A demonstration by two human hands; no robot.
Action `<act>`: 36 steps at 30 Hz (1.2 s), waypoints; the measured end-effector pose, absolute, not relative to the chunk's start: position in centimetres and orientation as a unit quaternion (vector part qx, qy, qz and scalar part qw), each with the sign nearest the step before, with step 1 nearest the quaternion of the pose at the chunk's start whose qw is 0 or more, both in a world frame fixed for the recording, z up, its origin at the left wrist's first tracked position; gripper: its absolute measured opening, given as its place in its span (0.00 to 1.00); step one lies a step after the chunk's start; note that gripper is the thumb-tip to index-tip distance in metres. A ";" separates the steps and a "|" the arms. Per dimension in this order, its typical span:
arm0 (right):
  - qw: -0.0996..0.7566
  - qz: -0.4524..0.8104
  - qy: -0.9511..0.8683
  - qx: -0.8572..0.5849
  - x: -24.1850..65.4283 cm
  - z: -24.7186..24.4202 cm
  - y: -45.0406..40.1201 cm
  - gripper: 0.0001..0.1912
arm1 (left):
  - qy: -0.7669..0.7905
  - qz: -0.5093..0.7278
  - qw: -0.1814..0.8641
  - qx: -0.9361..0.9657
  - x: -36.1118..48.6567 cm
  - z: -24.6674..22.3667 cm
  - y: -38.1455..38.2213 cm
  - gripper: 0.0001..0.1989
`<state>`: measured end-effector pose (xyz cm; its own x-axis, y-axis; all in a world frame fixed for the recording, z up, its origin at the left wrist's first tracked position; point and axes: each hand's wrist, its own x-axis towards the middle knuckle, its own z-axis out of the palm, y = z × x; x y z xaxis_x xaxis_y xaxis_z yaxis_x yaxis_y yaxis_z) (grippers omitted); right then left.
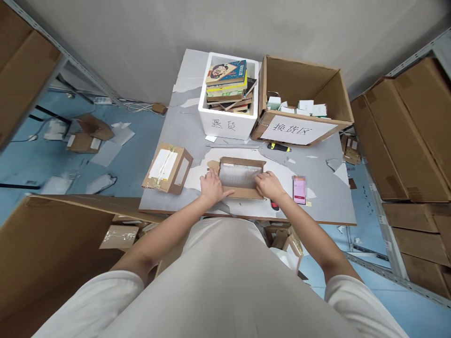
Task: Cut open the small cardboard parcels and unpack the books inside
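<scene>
Three cardboard boxes (240, 177), one foam box (225, 123).

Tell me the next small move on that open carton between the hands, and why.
Probably lift out the pale wrapped content: the small carton lies open, the left hand and right hand grip its two sides, and nothing yet covers what lies inside.

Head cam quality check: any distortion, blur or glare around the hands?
Head view: strong wide-angle distortion, shelf rails and table edges bow outward toward the corners. Light is even and soft, with no hard shadows or glare. Left hand and right hand on the open carton are fairly sharp. A patch on the pink phone is pixelated; the frame edges look softer.
</scene>
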<state>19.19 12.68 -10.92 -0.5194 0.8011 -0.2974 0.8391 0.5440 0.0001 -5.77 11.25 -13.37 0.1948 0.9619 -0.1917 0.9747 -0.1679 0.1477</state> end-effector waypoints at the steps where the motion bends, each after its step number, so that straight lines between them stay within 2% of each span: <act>1: 0.141 -0.069 0.857 0.490 19.7 -10.7 12.5 0.11 | 0.636 -0.030 0.129 0.760 -6.1 -13.6 11.2 0.56; 5: 0.184 -0.044 0.827 0.529 19.5 -10.5 12.1 0.14 | 0.650 -0.033 0.143 0.746 -6.6 -14.7 10.4 0.59; 11: 0.207 0.015 0.758 0.618 13.6 -11.8 13.4 0.18 | 0.652 0.012 0.173 0.738 -6.6 -16.8 9.1 0.62; 16: 0.195 -0.025 0.775 0.601 11.9 -13.0 15.4 0.18 | 0.665 0.035 0.197 0.719 -6.6 -17.5 9.2 0.63; 24: 0.277 -0.097 0.744 0.601 13.0 -13.0 15.9 0.17 | 0.677 0.048 0.220 0.701 -6.4 -17.4 9.3 0.62; 28: 0.230 -0.077 0.759 0.604 13.6 -8.9 15.9 0.14 | 0.687 0.060 0.233 0.686 -5.6 -17.4 10.3 0.61; 32: 0.166 -0.016 0.790 0.591 14.9 -1.4 15.8 0.12 | 0.676 0.115 0.282 0.671 -5.8 -17.3 11.7 0.61; 36: 0.150 0.054 0.815 0.558 15.0 6.3 14.9 0.14 | 0.613 0.311 0.317 0.654 -8.4 -14.0 12.9 0.55</act>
<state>15.00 14.94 6.31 -0.3331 0.9247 -0.1842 0.8924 0.3723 0.2549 -8.36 12.93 -14.04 0.0557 0.9983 0.0183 0.6029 -0.0482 0.7964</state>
